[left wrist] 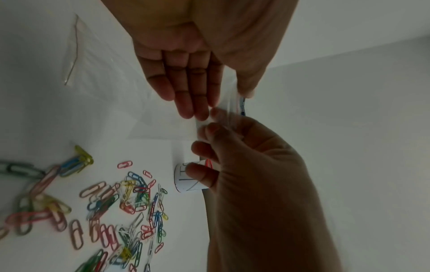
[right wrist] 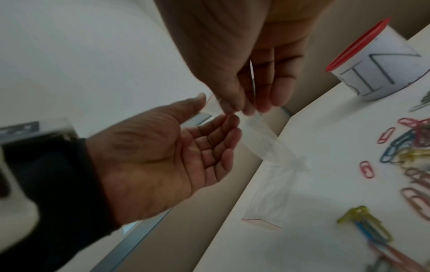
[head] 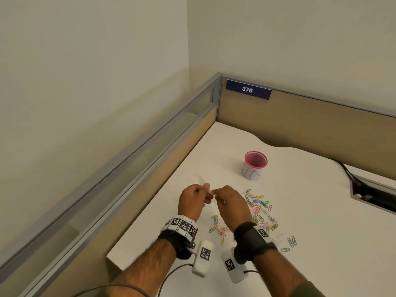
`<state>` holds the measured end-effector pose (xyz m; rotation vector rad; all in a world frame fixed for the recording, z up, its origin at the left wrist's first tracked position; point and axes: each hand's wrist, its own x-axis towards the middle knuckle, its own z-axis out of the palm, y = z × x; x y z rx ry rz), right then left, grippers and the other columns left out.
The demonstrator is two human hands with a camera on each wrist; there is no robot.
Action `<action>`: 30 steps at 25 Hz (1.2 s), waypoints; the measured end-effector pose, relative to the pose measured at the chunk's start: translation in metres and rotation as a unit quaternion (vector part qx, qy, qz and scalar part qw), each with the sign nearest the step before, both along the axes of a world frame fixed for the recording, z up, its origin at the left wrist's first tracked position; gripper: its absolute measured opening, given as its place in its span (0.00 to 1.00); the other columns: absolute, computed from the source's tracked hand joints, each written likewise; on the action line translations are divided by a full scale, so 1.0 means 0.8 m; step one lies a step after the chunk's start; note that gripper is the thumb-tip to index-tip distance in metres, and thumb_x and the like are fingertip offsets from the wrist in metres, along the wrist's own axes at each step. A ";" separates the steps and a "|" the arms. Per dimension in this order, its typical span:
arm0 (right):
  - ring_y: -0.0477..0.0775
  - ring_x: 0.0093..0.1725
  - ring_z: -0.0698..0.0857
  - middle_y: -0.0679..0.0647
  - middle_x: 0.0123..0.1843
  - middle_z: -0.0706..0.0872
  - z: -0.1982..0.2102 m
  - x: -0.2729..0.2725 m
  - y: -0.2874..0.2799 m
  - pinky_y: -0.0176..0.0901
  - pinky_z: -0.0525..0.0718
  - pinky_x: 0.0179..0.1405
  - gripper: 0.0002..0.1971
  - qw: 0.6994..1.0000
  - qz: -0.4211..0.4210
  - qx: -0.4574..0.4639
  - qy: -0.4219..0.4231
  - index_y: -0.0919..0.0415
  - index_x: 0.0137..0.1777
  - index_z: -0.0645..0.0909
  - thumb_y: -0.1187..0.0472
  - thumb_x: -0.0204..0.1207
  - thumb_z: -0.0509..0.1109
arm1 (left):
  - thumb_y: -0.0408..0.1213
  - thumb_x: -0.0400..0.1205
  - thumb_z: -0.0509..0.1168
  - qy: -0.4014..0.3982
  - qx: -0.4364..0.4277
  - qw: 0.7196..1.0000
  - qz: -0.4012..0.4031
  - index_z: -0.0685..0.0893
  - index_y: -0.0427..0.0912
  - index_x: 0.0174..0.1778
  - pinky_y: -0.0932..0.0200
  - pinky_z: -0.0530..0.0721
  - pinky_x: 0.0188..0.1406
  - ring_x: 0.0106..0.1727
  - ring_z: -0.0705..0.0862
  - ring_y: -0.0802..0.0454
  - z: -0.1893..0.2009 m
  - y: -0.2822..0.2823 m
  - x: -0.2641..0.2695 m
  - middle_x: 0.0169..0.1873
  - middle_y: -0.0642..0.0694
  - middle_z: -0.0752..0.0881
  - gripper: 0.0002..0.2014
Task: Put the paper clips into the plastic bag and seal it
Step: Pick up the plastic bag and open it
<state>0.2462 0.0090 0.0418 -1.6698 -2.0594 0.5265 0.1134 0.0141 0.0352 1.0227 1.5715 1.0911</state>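
Observation:
A small clear plastic bag (head: 201, 181) is held above the white desk (head: 321, 221) between both hands. My left hand (head: 206, 192) pinches one edge of its top with thumb and fingers. Right beside it, my right hand (head: 216, 193) pinches the other edge with its fingertips. In the left wrist view the bag (left wrist: 151, 119) spreads out below the fingers, thin and nothing seen inside. It hangs down toward the desk in the right wrist view (right wrist: 263, 143). Several coloured paper clips (head: 258, 209) lie scattered on the desk to the right of the hands (left wrist: 130, 198).
A red-rimmed cup (head: 255, 166) with a white paper label stands behind the clips. Low partition walls (head: 300, 123) close the desk's far and left sides. A cable slot (head: 372, 196) opens in the desk at the right.

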 end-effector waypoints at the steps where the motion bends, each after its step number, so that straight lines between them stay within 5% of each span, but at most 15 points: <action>1: 0.50 0.51 0.83 0.48 0.52 0.86 0.000 0.006 -0.005 0.40 0.82 0.50 0.13 1.000 0.002 0.000 0.008 0.49 0.62 0.84 0.60 0.82 0.62 | 0.39 0.84 0.66 -0.001 -0.001 1.000 0.003 0.88 0.38 0.41 0.56 0.87 0.40 0.36 0.92 0.53 0.000 -0.002 0.004 0.36 0.45 0.93 0.10; 6: 0.46 0.56 0.79 0.45 0.57 0.82 0.001 0.031 -0.010 0.41 0.80 0.56 0.16 0.998 0.019 0.008 0.052 0.48 0.62 0.80 0.44 0.77 0.68 | 0.34 0.87 0.58 -0.007 -0.018 0.999 -0.025 0.90 0.42 0.52 0.61 0.84 0.38 0.42 0.89 0.52 0.002 -0.004 0.009 0.44 0.47 0.93 0.13; 11: 0.46 0.52 0.80 0.45 0.56 0.82 0.006 0.026 -0.006 0.39 0.82 0.52 0.12 0.997 0.016 -0.002 0.073 0.48 0.58 0.79 0.49 0.77 0.70 | 0.36 0.83 0.69 0.052 0.012 0.999 0.001 0.91 0.39 0.45 0.71 0.80 0.26 0.35 0.84 0.51 -0.004 0.005 0.019 0.35 0.46 0.88 0.07; 17: 0.46 0.41 0.82 0.46 0.43 0.83 0.005 0.024 -0.007 0.40 0.83 0.40 0.12 0.990 -0.040 -0.026 0.132 0.50 0.47 0.75 0.49 0.73 0.74 | 0.38 0.81 0.72 0.001 -0.014 1.000 -0.020 0.90 0.37 0.43 0.63 0.85 0.32 0.34 0.86 0.51 -0.006 0.006 0.028 0.36 0.44 0.90 0.07; 22: 0.45 0.40 0.82 0.46 0.42 0.83 0.005 0.031 0.001 0.45 0.86 0.42 0.08 0.988 -0.073 -0.016 0.134 0.51 0.44 0.76 0.49 0.75 0.70 | 0.29 0.84 0.67 -0.109 -0.021 0.991 -0.075 0.91 0.34 0.52 0.48 0.92 0.51 0.49 0.93 0.41 -0.004 0.011 0.027 0.47 0.36 0.94 0.08; 30: 0.43 0.37 0.76 0.47 0.44 0.80 0.005 0.033 0.002 0.37 0.77 0.39 0.07 0.993 -0.077 -0.014 0.087 0.54 0.46 0.83 0.52 0.79 0.67 | 0.34 0.80 0.73 -0.075 -0.007 0.994 -0.075 0.89 0.34 0.44 0.47 0.92 0.46 0.38 0.90 0.45 -0.003 0.018 0.033 0.40 0.34 0.93 0.06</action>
